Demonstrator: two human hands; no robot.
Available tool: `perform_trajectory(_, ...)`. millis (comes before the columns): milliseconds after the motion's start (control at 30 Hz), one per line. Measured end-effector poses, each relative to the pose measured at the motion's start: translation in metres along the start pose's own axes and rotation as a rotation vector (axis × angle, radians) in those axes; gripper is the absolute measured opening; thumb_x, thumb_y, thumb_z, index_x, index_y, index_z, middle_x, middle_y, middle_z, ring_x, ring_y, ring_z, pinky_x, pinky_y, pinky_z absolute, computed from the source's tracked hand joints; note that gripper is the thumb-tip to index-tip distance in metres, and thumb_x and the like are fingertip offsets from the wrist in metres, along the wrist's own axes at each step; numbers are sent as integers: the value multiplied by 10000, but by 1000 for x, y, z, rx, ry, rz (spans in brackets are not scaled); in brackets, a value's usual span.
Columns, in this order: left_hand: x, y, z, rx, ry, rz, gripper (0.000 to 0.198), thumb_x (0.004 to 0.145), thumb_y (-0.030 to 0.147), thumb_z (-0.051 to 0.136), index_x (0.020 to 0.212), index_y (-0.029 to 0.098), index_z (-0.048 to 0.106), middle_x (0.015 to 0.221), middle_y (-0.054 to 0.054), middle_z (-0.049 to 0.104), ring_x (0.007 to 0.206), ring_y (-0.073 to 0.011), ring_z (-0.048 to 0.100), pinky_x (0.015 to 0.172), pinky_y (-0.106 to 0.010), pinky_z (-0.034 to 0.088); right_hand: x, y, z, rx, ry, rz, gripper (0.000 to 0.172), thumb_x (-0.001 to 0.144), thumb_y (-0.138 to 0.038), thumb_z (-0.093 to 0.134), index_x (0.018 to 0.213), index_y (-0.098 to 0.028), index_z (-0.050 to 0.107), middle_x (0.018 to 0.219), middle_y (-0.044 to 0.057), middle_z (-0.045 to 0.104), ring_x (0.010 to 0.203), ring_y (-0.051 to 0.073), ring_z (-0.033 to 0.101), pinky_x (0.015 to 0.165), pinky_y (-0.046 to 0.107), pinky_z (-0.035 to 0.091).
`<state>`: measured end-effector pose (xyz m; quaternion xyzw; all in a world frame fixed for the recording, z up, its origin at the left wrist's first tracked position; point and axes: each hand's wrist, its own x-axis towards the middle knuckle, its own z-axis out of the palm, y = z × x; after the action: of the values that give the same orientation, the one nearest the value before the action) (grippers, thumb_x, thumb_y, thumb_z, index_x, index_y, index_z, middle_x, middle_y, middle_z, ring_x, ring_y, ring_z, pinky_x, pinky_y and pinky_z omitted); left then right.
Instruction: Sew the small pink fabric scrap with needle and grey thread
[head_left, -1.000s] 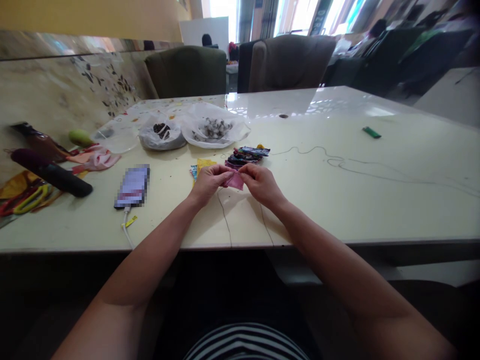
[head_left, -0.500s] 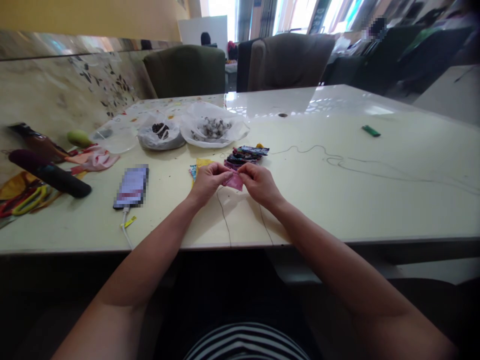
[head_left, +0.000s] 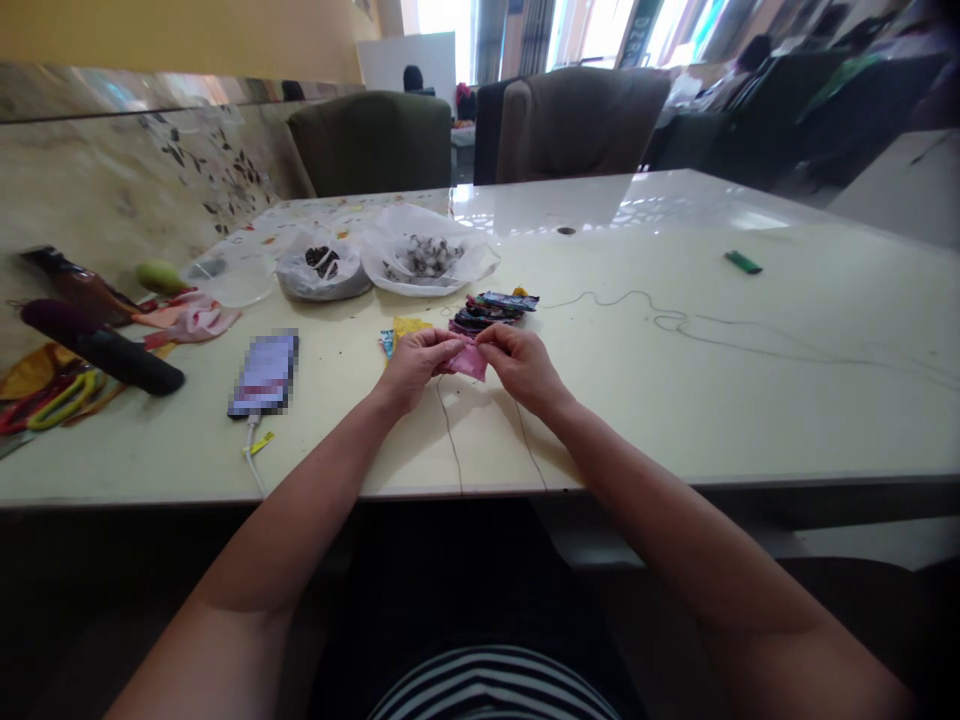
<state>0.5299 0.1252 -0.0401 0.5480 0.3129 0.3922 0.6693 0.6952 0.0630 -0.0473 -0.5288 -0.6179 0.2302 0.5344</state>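
A small piece of pink cloth (head_left: 469,364) is stretched between my two hands just above the table. My left hand (head_left: 411,370) pinches its left side between thumb and fingers. On the opposite side, my right hand (head_left: 525,366) pinches the upper right corner. Thin thread (head_left: 448,430) hangs down from near the hands to the table's front edge in two strands. Right behind my hands lies a stack of dark patterned cloth pieces (head_left: 491,310). Yellow and blue cloth pieces (head_left: 405,328) rest behind my left hand. Whether a needle is in my fingers, I cannot make out.
Two plastic bags, one with dark bits (head_left: 322,275) and one with whitish-grey tufts (head_left: 429,262), sit farther back. A phone (head_left: 264,375) on a cable lies left. Scissors (head_left: 67,400), a dark cylinder (head_left: 127,350) and a green lighter (head_left: 742,262) are also on the table (head_left: 750,420).
My hands stay almost in place, both still pinching the pink cloth. The cloth's visible part looks slightly wider and flatter now.
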Motion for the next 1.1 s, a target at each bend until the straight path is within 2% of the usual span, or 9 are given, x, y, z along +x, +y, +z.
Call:
perform_trajectory(333, 0, 1, -2, -109, -89, -88, 270, 676, 282, 870, 857, 107, 774, 721, -19, 680, 615, -68, 572, 615, -192, 492, 3, 0, -3, 297, -27, 128, 187, 755, -347, 675, 807, -172, 716, 711, -3, 637, 612, 107, 476, 537, 242, 377)
perform_trajectory(467, -1, 1, -2, -119, -90, -94, 261, 681, 275, 864, 858, 107, 773, 718, -16, 680, 609, -66, 572, 603, -189, 483, 4, 1, -4, 303, -24, 170, 208, 731, -355, 702, 816, -169, 739, 703, 1, 645, 591, 101, 462, 509, 234, 376)
perform_trajectory(867, -1, 2, -2, -106, -79, -89, 239, 698, 267, 849, 860, 106, 780, 717, -26, 674, 612, -72, 565, 599, -184, 493, 3, -3, -4, 299, -9, 166, 197, 713, -340, 708, 779, -159, 748, 674, 1, 639, 581, 97, 462, 524, 245, 379)
perform_trajectory(1100, 0, 0, -4, -93, -130, -115, 245, 705, 282, 848, 855, 106, 768, 751, -31, 669, 632, -81, 578, 627, -205, 512, 2, -6, -5, 320, -54, 178, 180, 725, -329, 707, 777, -159, 733, 665, -3, 627, 575, 95, 467, 525, 246, 403)
